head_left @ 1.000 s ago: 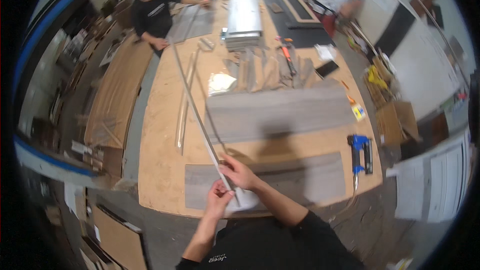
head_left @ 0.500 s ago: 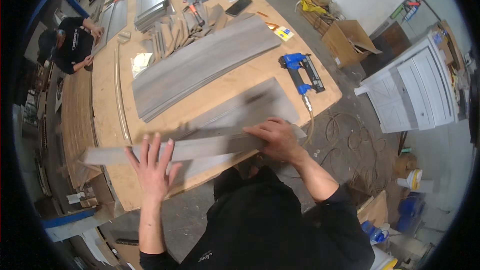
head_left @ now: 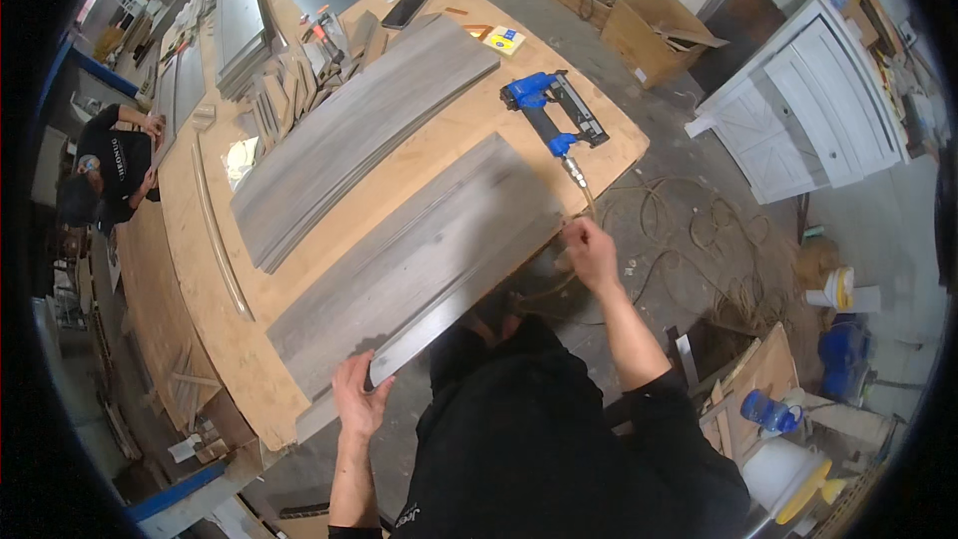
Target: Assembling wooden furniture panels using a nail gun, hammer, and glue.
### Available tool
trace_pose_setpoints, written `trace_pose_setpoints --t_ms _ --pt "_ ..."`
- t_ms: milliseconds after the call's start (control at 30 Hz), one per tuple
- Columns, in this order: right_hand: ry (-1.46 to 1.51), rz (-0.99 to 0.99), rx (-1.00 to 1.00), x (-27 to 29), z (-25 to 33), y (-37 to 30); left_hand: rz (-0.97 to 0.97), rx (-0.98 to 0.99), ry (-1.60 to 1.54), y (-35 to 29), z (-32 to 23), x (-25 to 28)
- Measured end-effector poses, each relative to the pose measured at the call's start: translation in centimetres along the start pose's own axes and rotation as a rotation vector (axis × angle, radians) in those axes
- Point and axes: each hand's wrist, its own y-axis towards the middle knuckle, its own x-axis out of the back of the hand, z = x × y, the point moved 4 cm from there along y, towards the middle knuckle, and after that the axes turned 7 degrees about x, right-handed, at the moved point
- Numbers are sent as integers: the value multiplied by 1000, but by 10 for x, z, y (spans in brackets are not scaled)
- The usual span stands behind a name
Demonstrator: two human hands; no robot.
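Note:
A wide grey wood-grain panel (head_left: pixel 399 250) lies at the near edge of the table (head_left: pixel 344 225). Along its near side runs a narrow grey board strip (head_left: pixel 424 331), its pale face turned toward me. My left hand (head_left: pixel 359 397) grips the strip's left end, thumb on the near side and fingers over the top. At the right end, my right hand (head_left: pixel 591 255) is closed with fingertips at the corner of the panel and strip; what it pinches is hidden. A blue and black nail gun (head_left: pixel 552 110) with an air hose lies just beyond my right hand.
A stack of grey boards (head_left: pixel 364 130) lies farther in. Beyond it are wood offcuts (head_left: pixel 284 100), a phone (head_left: pixel 407 8) and a yellow packet (head_left: pixel 504 40). A co-worker (head_left: pixel 110 165) handles a board at far left. Coiled hose (head_left: pixel 689 230) and a white cabinet (head_left: pixel 808 105) stand right.
The narrow strip has come down and toward me, from slanting across the panel to lying along its near edge. My left hand, spread before, now grips its end. The view has shifted.

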Motion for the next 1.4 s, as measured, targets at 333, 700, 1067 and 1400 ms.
trace_pose_setpoints --t_ms 333,700,1067,1400 --pt "35 54 -162 -32 -13 19 39 29 -87 15 16 -44" --pt "-127 95 -147 -39 -21 28 1 -43 -101 34 29 -42" --pt "80 262 -162 -38 -57 41 -73 -142 -25 36 48 -54" --pt "50 398 -152 -21 -62 65 -259 -21 -32 25 58 -60"
